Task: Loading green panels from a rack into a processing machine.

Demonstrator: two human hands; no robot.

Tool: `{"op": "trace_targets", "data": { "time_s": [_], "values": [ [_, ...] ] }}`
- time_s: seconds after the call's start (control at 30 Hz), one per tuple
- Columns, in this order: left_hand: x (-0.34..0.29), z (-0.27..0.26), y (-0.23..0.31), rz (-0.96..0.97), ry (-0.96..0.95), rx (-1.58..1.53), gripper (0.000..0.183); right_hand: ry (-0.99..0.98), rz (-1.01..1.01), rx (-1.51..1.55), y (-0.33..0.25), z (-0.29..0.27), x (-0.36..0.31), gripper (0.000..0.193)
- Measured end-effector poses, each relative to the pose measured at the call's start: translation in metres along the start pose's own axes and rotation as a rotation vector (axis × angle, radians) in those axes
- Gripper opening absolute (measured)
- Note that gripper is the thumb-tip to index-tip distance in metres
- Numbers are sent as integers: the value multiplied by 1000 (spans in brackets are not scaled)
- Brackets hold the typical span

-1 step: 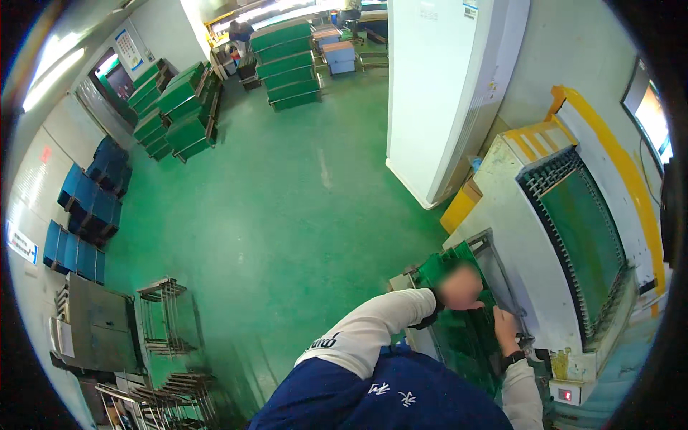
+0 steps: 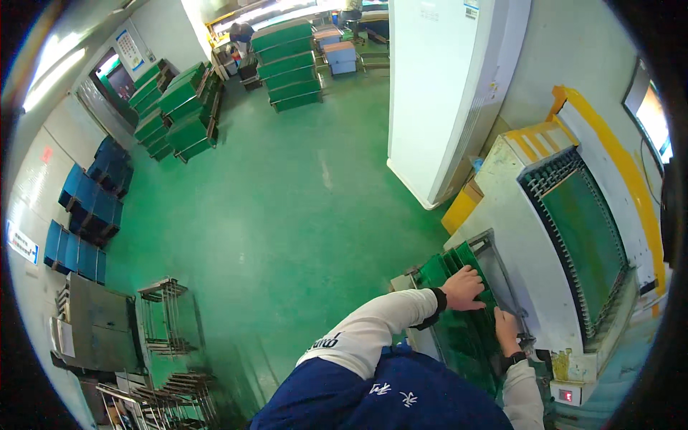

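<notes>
Several thin green panels (image 2: 459, 344) stand side by side at my lower right, in front of a machine. My left hand (image 2: 464, 288) lies across the upper edges near their far end, its fingers curled down over a panel and the thumb pointing toward my other hand. Closer to the machine, my right hand (image 2: 506, 330) is closed on the edge of a green panel, with its fingertips partly hidden. A grey metal frame (image 2: 498, 265) runs beside the panels on the machine side.
The pale machine (image 2: 494, 201) on the right has a green conveyor bed (image 2: 584, 236) edged with small rollers. A tall white cabinet (image 2: 430, 93) stands beyond it. Green panel stacks (image 2: 287, 68), blue stacks (image 2: 93, 193) and metal racks (image 2: 165, 315) stand farther off. Another person (image 2: 241, 36) bends far away.
</notes>
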State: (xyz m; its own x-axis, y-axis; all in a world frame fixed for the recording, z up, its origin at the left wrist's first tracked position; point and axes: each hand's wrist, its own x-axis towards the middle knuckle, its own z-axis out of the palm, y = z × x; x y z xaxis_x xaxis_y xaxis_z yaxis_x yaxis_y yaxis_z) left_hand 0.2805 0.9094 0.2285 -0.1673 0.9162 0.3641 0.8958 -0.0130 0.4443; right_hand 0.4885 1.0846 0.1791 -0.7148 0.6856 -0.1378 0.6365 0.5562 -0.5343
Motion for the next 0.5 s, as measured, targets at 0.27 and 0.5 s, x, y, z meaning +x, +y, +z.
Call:
{"op": "trace_targets", "data": {
  "time_s": [0.27,0.5],
  "values": [
    [-1,5,-7,-15,-37,23,46,-134,15,-109,-17,-9,3,44],
    [7,5,-2,-9,-89,-31,45,23,16,-148,23,7,5,38]
  ]
}}
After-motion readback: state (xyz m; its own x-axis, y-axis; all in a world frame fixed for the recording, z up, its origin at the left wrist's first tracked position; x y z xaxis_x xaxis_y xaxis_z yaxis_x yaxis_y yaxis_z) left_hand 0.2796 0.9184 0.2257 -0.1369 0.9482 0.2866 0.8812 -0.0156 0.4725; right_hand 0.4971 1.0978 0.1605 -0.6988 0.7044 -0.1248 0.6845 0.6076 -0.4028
